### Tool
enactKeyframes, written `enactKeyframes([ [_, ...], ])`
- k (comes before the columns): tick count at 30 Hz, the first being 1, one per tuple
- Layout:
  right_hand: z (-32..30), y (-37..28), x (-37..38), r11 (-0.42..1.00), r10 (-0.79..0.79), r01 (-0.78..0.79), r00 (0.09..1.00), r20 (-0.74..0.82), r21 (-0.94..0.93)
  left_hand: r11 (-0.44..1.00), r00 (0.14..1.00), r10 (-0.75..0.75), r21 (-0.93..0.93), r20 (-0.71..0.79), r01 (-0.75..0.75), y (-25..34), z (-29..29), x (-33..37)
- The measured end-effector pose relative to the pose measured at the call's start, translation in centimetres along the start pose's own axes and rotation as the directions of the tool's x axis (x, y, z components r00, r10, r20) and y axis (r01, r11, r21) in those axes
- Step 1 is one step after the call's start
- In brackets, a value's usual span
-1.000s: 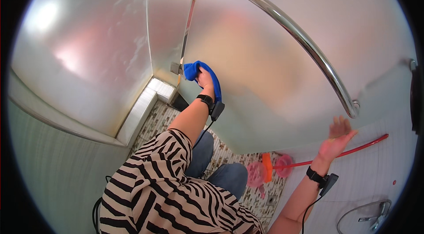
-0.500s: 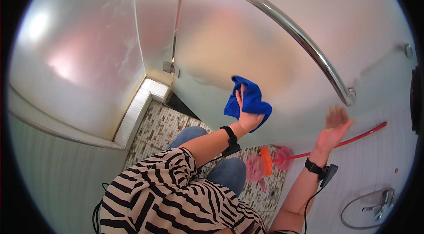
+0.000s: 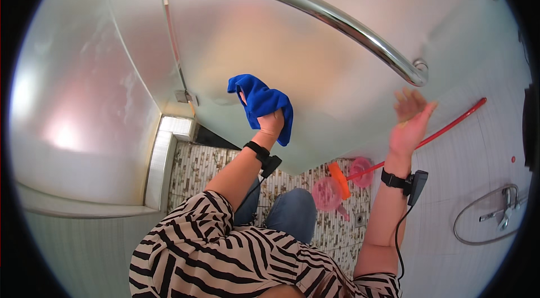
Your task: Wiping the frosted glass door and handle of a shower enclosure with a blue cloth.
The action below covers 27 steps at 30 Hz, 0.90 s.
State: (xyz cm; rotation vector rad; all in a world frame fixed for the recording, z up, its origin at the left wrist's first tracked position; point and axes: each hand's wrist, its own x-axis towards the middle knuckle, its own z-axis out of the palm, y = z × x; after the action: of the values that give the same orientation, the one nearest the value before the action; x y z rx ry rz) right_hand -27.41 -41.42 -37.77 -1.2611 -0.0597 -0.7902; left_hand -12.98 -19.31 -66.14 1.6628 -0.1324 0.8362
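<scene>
A bright blue cloth (image 3: 260,101) lies bunched against the frosted glass door (image 3: 337,121), partly wrapped over my left hand (image 3: 271,122). Most of the fingers on that hand are hidden under the cloth. To the right, my right hand (image 3: 413,121) is raised with its fingers apart and holds nothing. It is just below the lower end of the chrome grab bar (image 3: 332,14), apart from the bar. Its fingertips are close to the glass; whether they touch it I cannot tell.
Below the glass, a red-handled tool (image 3: 450,126) with an orange head (image 3: 339,181) leans beside pink plastic basins (image 3: 326,194) on the mosaic tile floor (image 3: 208,166). A shower mixer with a hose (image 3: 502,216) is on the right wall. A metal hinge (image 3: 184,96) sits at the door's left edge.
My view has swung to the right, so the bar and glass sit further left. My left hand has slid left along the glass with the cloth. My right hand stays raised and open.
</scene>
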Motion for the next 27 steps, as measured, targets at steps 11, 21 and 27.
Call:
enactKeyframes([
  [11, 0.0, -0.4, -0.3, 1.0, -0.007, 0.007, 1.0, -0.002, -0.014, 0.847, 0.885, 0.421, 0.263, 0.202, -0.463, 10.4, 4.2, -4.3],
  [21, 0.4, -0.9, -0.4, 1.0, 0.018, -0.018, 1.0, -0.014, 0.006, 0.527, 0.369, 0.72, -0.116, 0.588, -0.842, 14.8, 2.7, -4.0],
  [27, 0.5, -1.1, -0.4, 0.998, 0.054, -0.056, 0.997, -0.052, -0.032, 0.487, 0.381, 0.849, -0.261, 0.366, -0.833, 22.8, 4.5, -0.1],
])
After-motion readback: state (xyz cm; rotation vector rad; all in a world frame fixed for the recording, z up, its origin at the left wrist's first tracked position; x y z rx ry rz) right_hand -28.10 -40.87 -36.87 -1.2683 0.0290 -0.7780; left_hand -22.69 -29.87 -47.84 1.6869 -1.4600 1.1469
